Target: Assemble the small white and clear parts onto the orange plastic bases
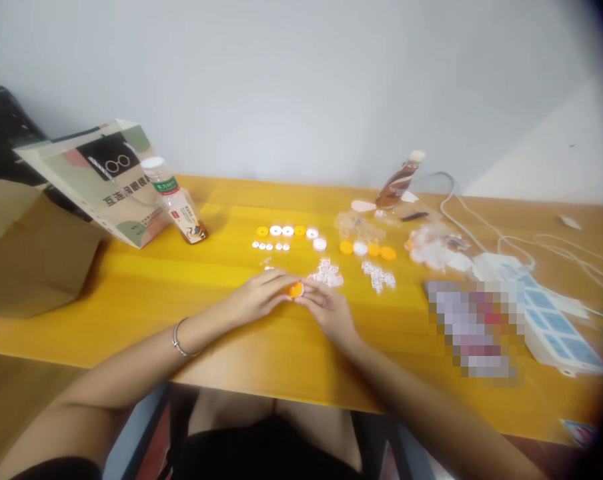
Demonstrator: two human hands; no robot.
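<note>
Between my two hands is a small round orange piece with a white edge (295,289), held just above the table. My left hand (261,293) closes on it from the left, and my right hand (329,310) pinches its right side. Beyond my hands lie white round discs (282,231) and yellow discs (262,231) in a row, with small white pieces (269,247) in front of them. A pile of small white printed pieces (325,273) is just past my right hand. Fingers hide part of the orange piece.
Orange discs (374,250) and another white pile (379,276) lie to the right, near crumpled plastic (436,247). A power strip (556,320), cables and a blurred-out flat item (471,327) are further right. Bottles (186,217) (400,181), a paper bag (116,193) and a cardboard box (36,253) stand around.
</note>
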